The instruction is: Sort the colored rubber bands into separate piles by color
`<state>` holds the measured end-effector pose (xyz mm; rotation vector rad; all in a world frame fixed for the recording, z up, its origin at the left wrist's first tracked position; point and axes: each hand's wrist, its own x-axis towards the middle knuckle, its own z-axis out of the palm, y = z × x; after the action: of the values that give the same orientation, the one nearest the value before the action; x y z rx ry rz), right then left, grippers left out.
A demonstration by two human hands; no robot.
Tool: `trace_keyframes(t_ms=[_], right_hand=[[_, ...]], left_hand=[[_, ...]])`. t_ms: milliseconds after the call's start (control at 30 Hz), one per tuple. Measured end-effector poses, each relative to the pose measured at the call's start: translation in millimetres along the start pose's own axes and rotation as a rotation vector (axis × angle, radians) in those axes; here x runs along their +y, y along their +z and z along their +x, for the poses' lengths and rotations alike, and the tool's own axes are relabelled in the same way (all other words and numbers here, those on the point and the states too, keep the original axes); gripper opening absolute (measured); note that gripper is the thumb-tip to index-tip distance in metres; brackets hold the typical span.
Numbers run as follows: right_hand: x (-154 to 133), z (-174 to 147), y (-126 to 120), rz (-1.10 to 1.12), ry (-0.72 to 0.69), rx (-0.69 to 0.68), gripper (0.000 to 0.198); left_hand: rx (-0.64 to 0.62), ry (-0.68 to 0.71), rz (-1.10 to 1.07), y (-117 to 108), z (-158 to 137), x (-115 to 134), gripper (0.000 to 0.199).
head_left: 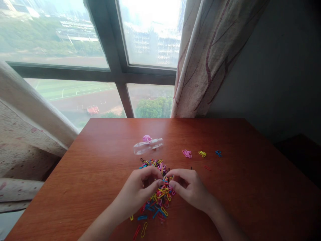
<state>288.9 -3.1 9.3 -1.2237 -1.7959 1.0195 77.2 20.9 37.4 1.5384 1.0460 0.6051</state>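
Head view: left hand point(140, 184) and right hand point(192, 188) over multicoloured band pile point(162, 194), between left and right edges of desk point(100, 167); thumbs near forefingers, cannot tell whether pinching anything. Pink cluster point(187, 154), yellow cluster point(202, 154) toward far right corner.

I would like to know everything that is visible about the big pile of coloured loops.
The pile of loops is a loose, tangled heap of many thin, small pieces in yellow, pink, blue, red and black, looking like rubber bands. It lies on the brown table, on the near side of the clear container, with a few stray loops around its near edge. The left hand and right hand hide part of its middle; whether they touch it is unclear.
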Motion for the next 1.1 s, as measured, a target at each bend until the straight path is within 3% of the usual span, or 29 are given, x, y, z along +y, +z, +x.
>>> trace_keyframes(t_ms=[133, 233, 300, 433, 533, 667, 1100], right_hand=[[-4, 0, 7, -0.012, -0.040, -0.003, 0.014], [3, 2, -6, -0.087, -0.023, 0.062, 0.015], [16, 3, -25, -0.194, 0.010, 0.213, 0.019], [53, -7, -80, -0.496, 0.218, 0.700, 0.028], [77, -20, -113, -0.654, 0.450, 0.846, 0.032], [89, -29, -125, -0.716, 0.579, 0.860, 0.033], [87, -25, -119, -0.685, 0.602, 0.820, 0.032]], left_hand=[[-0.021, -0.017, -0.041, 7, 0, -1, 0.021], [0.009, 0.005, -0.001, 5, 0, 2, 0.020], [0.029, 0.022, 0.032, 1, -1, 3, 0.021], [0.069, 0.042, 0.074, -8, -2, 1, 0.021], [0.083, 0.051, 0.093, -12, -2, -1, 0.021], [0.099, 0.072, 0.156, -16, -2, -1, 0.021], [0.125, 0.157, 0.453, -30, -3, -5, 0.013]])
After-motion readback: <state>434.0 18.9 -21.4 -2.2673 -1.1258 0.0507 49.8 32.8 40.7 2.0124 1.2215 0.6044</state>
